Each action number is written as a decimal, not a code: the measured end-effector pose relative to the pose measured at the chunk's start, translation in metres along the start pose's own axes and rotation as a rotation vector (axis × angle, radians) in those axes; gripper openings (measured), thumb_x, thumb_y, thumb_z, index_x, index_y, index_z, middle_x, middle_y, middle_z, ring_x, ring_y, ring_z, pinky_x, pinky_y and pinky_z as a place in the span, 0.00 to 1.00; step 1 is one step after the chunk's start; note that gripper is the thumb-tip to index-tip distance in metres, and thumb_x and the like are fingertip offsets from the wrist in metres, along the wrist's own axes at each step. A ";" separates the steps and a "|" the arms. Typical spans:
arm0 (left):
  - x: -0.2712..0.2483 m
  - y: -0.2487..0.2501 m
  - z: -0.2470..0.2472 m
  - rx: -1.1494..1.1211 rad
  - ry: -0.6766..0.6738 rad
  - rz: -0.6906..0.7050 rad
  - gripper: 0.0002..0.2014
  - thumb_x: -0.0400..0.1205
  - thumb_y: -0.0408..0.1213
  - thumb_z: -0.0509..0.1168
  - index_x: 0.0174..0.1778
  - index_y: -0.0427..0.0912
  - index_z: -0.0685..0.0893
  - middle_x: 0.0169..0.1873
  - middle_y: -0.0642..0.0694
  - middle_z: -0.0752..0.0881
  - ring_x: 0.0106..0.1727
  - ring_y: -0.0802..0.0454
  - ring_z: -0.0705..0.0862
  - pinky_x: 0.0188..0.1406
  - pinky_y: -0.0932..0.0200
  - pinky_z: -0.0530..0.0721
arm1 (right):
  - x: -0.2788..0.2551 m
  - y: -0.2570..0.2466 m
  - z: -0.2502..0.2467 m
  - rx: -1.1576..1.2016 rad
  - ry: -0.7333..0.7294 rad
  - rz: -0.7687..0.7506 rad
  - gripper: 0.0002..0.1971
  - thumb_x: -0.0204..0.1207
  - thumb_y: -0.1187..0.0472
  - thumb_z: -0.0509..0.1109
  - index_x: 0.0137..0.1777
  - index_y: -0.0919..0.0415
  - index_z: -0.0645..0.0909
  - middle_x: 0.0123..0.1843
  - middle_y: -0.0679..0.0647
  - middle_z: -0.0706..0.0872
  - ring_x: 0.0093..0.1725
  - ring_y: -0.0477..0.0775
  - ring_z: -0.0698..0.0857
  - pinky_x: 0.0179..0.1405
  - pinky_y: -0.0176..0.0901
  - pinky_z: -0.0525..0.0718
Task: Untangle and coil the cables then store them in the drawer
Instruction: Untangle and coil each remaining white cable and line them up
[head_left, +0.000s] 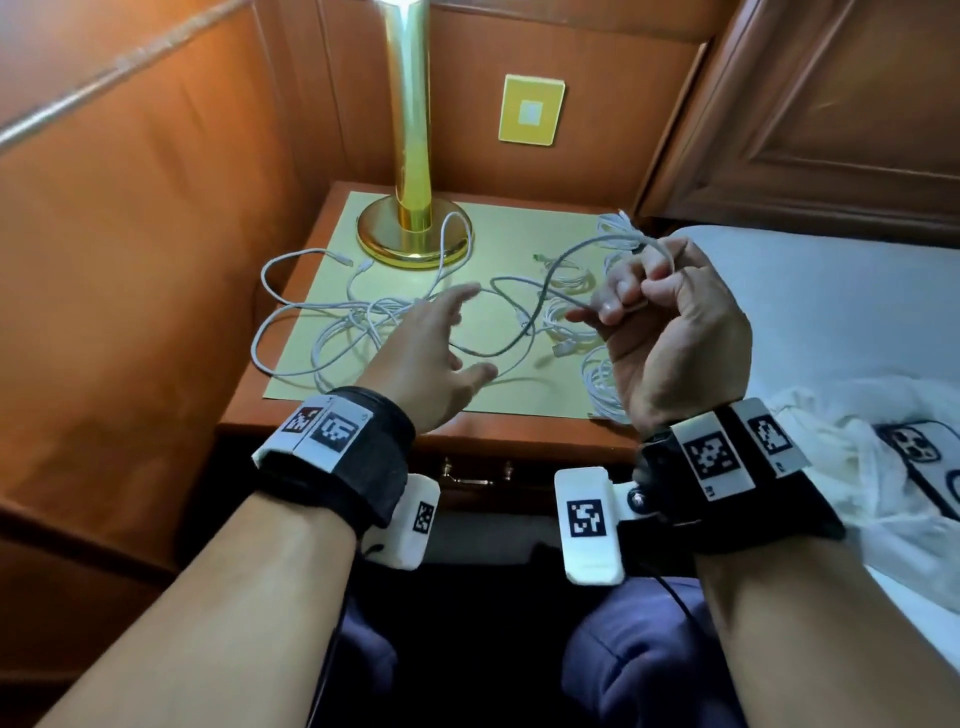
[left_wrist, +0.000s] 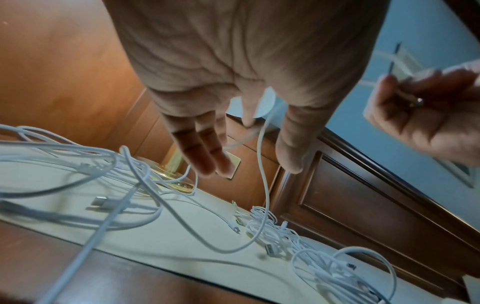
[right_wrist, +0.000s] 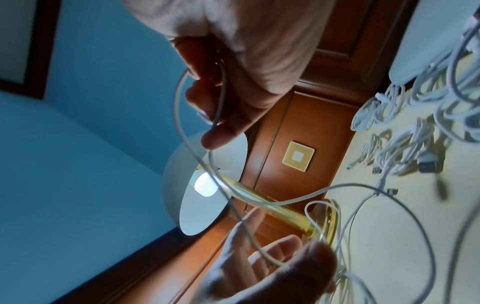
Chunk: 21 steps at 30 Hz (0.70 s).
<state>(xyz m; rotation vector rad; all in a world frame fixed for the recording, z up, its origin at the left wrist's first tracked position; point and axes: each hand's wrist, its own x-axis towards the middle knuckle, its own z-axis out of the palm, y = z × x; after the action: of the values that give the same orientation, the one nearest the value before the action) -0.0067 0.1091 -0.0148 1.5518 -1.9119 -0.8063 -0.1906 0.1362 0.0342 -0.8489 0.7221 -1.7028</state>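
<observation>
1. The right hand (head_left: 670, 332) is raised above the worktop (head_left: 498, 228) at its 3 o'clock side, fingers (head_left: 618, 291) curled round a white cable (head_left: 519, 322). One loop of it arches over the fingers.
2. From that grip the cable hangs down in a slack curve towards the middle of the worktop, passing under the left hand (head_left: 431, 358).
3. The left hand hovers over the worktop's centre, fingers (left_wrist: 207, 152) straight and spread wide, gripping nothing; in the left wrist view the cable (left_wrist: 262, 164) runs between the thumb and the other fingers.
4. A loose tangle of cables (head_left: 332, 322) sprawls at 9 o'clock, one strand looping round the brass lamp base (head_left: 413, 239) at 12 o'clock.
5. Several small coiled cables (head_left: 566, 312) lie at 3 o'clock, partly hidden behind the right hand.
6. The drawer (head_left: 470, 475) below the worktop's 6 o'clock edge is closed.
7. A phone (head_left: 919, 457) rests on the bed (head_left: 831, 291) at far right.
</observation>
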 end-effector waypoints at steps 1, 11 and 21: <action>0.000 0.002 0.002 -0.018 0.004 0.019 0.46 0.77 0.44 0.78 0.86 0.61 0.56 0.66 0.52 0.73 0.50 0.57 0.85 0.53 0.59 0.80 | 0.001 0.000 0.000 0.027 -0.022 0.026 0.09 0.68 0.72 0.48 0.39 0.58 0.65 0.32 0.56 0.68 0.28 0.53 0.70 0.38 0.54 0.85; 0.005 0.002 0.012 -0.134 0.135 0.100 0.05 0.87 0.38 0.66 0.48 0.48 0.86 0.55 0.44 0.83 0.55 0.47 0.85 0.60 0.46 0.85 | -0.007 -0.005 0.002 0.101 -0.084 0.183 0.14 0.74 0.74 0.42 0.36 0.57 0.63 0.29 0.53 0.67 0.23 0.50 0.68 0.29 0.45 0.82; -0.003 0.007 -0.005 -0.692 0.281 0.030 0.12 0.90 0.30 0.58 0.59 0.29 0.86 0.46 0.33 0.92 0.45 0.45 0.94 0.46 0.54 0.92 | 0.001 0.025 -0.020 -0.994 -0.168 0.510 0.27 0.76 0.68 0.75 0.73 0.54 0.72 0.50 0.57 0.78 0.35 0.49 0.79 0.26 0.43 0.83</action>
<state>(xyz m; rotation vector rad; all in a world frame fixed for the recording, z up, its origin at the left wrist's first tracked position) -0.0072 0.1127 -0.0068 1.1249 -1.2570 -1.0312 -0.1944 0.1297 0.0030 -1.2999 1.5520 -0.7435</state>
